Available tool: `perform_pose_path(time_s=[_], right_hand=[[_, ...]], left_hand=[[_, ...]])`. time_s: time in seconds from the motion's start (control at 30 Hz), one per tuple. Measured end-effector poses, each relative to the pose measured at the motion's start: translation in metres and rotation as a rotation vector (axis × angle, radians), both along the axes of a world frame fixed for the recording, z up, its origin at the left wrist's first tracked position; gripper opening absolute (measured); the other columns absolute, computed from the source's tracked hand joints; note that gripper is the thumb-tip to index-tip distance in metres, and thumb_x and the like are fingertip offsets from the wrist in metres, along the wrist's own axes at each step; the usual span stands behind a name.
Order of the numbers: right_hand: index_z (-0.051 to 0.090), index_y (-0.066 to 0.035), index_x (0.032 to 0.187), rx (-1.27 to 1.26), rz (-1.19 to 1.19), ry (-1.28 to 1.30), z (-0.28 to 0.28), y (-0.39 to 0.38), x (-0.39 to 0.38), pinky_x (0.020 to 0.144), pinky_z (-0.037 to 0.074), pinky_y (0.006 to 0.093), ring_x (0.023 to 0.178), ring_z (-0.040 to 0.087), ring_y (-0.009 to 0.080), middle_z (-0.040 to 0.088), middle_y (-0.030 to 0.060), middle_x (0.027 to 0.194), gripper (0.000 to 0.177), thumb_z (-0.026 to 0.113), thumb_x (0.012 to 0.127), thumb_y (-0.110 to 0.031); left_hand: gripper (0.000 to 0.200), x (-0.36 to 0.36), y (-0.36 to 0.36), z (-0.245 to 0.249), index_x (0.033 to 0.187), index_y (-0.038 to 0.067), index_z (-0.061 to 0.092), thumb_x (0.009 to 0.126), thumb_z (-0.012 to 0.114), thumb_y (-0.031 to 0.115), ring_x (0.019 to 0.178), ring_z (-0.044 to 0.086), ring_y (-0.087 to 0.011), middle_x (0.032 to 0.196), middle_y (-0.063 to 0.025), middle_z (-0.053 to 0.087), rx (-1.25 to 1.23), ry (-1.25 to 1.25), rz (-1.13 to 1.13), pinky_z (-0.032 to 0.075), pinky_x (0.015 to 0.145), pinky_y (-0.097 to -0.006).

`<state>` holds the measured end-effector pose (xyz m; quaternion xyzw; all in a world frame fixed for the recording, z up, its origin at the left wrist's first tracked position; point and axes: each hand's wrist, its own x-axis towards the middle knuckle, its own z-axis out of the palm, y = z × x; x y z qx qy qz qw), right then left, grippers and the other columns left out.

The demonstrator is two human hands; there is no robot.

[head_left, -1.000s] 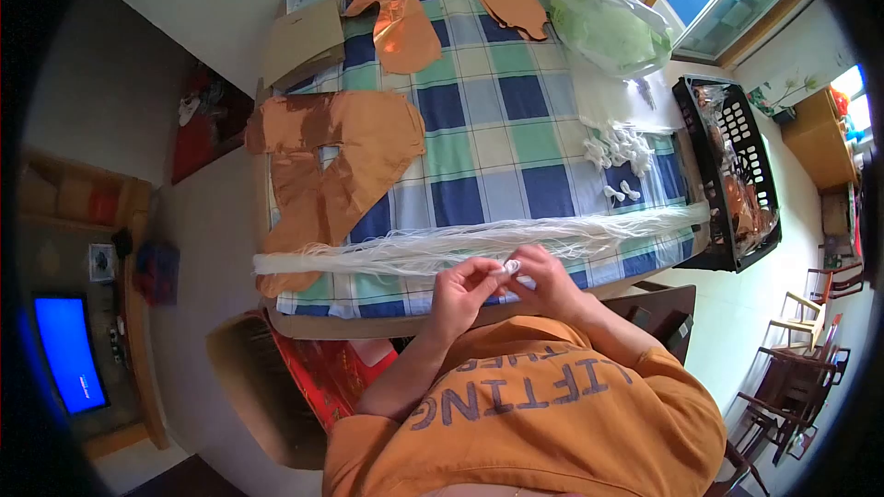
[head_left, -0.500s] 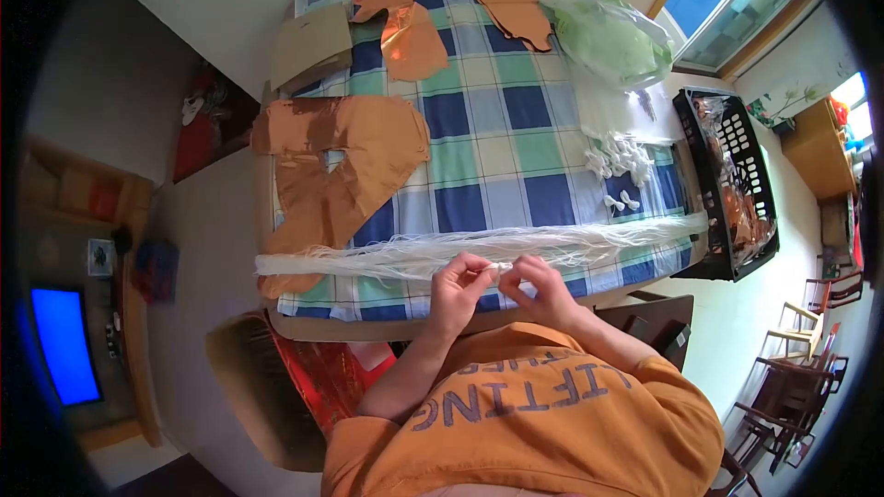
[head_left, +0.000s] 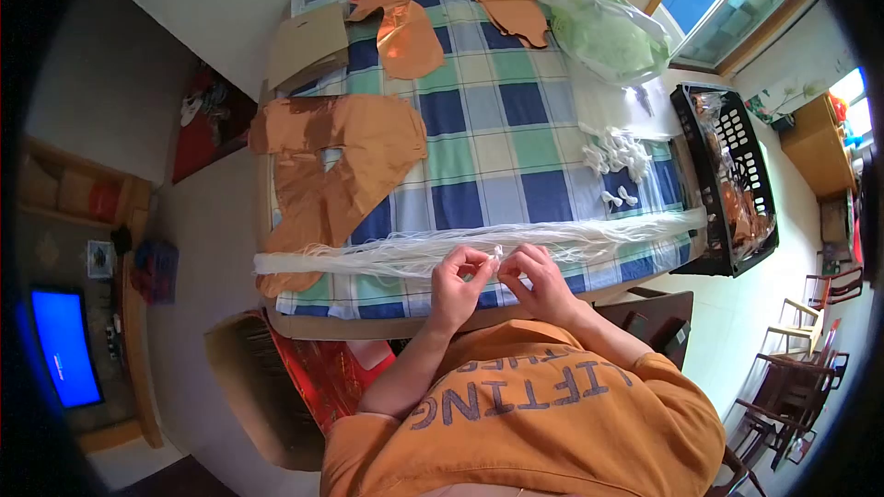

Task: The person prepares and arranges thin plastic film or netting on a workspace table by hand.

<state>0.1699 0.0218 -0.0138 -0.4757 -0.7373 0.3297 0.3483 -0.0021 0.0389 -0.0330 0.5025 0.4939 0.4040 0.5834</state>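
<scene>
Checked cloth (head_left: pixel 479 161) has a bunch of white thread (head_left: pixel 460 241) across the frame's lower middle. Right hand (head_left: pixel 545 283) is curled narrow, can't tell if it's gripping; left hand (head_left: pixel 456 283) pinches a little white bundle (head_left: pixel 498 251) beside it, now poking upward instead of sideways, so probably still mid-fiddle.

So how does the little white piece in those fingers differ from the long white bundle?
The little white piece is tiny and compact; the long white bundle stretches across the checked cloth. The little white piece is pinched by the left hand, the right hand close by; the long white bundle lies spread out. Loose strands show in the long white bundle; the little white piece is too small to tell. Both are white.
</scene>
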Motion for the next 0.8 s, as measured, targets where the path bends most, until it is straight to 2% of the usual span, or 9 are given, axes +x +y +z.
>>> perform_pose_path(time_s=[0.13,0.17,0.23,0.37,0.47,0.5,0.53,0.63,0.8], right_hand=[[0.056,-0.008,0.084,0.211,0.065,-0.176,0.019,0.009,0.009,0.080,0.037,0.0373,0.082,0.054,0.0247,0.053,0.0044,0.083,0.010,0.065,0.081,-0.009],[0.056,-0.006,0.086,0.214,0.088,-0.185,0.022,0.013,0.011,0.079,0.040,0.0361,0.082,0.054,0.0245,0.053,0.0062,0.083,0.009,0.063,0.082,-0.006],[0.056,-0.004,0.088,-0.061,0.143,0.052,0.023,0.016,0.016,0.077,0.042,0.0345,0.081,0.054,0.0243,0.053,0.0079,0.083,0.007,0.062,0.084,-0.004],[0.055,-0.001,0.091,-0.237,0.084,0.364,0.005,0.018,0.013,0.077,0.046,0.0303,0.083,0.055,0.0183,0.053,0.0079,0.088,0.006,0.059,0.088,-0.004],[0.055,-0.001,0.093,-0.372,-0.081,0.709,-0.017,0.015,-0.007,0.082,0.046,0.0282,0.088,0.055,0.0129,0.055,0.0058,0.095,0.006,0.059,0.090,-0.003],[0.055,-0.001,0.094,-0.427,-0.137,0.821,-0.021,0.013,-0.013,0.083,0.045,0.0274,0.088,0.055,0.0128,0.056,0.0056,0.096,0.006,0.059,0.090,-0.002],[0.055,-0.001,0.094,-0.483,-0.193,0.931,-0.022,0.012,-0.016,0.083,0.044,0.0266,0.088,0.054,0.0126,0.056,0.0054,0.097,0.006,0.059,0.090,-0.001],[0.056,0.000,0.091,-0.424,-0.314,0.917,-0.024,0.007,-0.018,0.083,0.044,0.0252,0.089,0.056,0.0125,0.059,0.0069,0.097,0.009,0.062,0.086,0.003],[0.059,-0.001,0.088,0.036,-0.461,0.252,-0.020,0.019,0.030,0.077,0.047,0.0258,0.080,0.058,0.0122,0.062,0.0055,0.085,0.012,0.066,0.081,0.005]], left_hand=[[0.009,-0.006,0.007,0.018,0.084,0.000,0.064,0.082,0.071,0.005,0.078,0.057,-0.0092,0.080,-0.0003,0.061,0.581,0.467,-0.181,0.047,0.072,-0.0239],[0.008,-0.007,0.007,0.021,0.084,0.001,0.064,0.082,0.071,0.005,0.079,0.057,-0.0097,0.080,-0.0006,0.061,0.593,0.427,-0.247,0.047,0.072,-0.0244],[0.007,-0.007,0.008,0.023,0.085,0.001,0.065,0.082,0.071,0.004,0.082,0.057,-0.0107,0.082,-0.0010,0.062,0.613,0.340,-0.381,0.048,0.073,-0.0255],[0.006,-0.002,0.007,0.012,0.085,0.001,0.062,0.082,0.068,-0.001,0.080,0.057,-0.0097,0.085,-0.0017,0.060,-0.016,-0.371,-0.144,0.047,0.070,-0.0239],[0.008,0.014,0.005,-0.005,0.085,0.002,0.060,0.084,0.065,-0.004,0.080,0.056,-0.0077,0.086,-0.0015,0.060,-0.008,-0.247,0.073,0.047,0.069,-0.0243],[0.012,0.016,0.005,-0.008,0.084,0.002,0.057,0.081,0.066,-0.004,0.075,0.059,-0.0135,0.084,-0.0044,0.060,0.350,0.070,0.104,0.048,0.066,-0.0276],[0.013,0.019,0.006,-0.002,0.084,0.003,0.057,0.079,0.067,-0.004,0.075,0.059,-0.0170,0.083,-0.0060,0.060,0.486,0.213,0.113,0.049,0.066,-0.0293],[0.019,0.026,0.006,0.008,0.085,0.004,0.057,0.072,0.069,-0.003,0.077,0.059,-0.0316,0.086,-0.0119,0.059,0.769,0.563,0.106,0.050,0.068,-0.0370],[0.019,0.033,0.005,0.015,0.093,0.007,0.064,0.075,0.067,0.001,0.082,0.059,-0.0258,0.087,-0.0061,0.059,0.724,0.523,-0.026,0.050,0.073,-0.0355]])
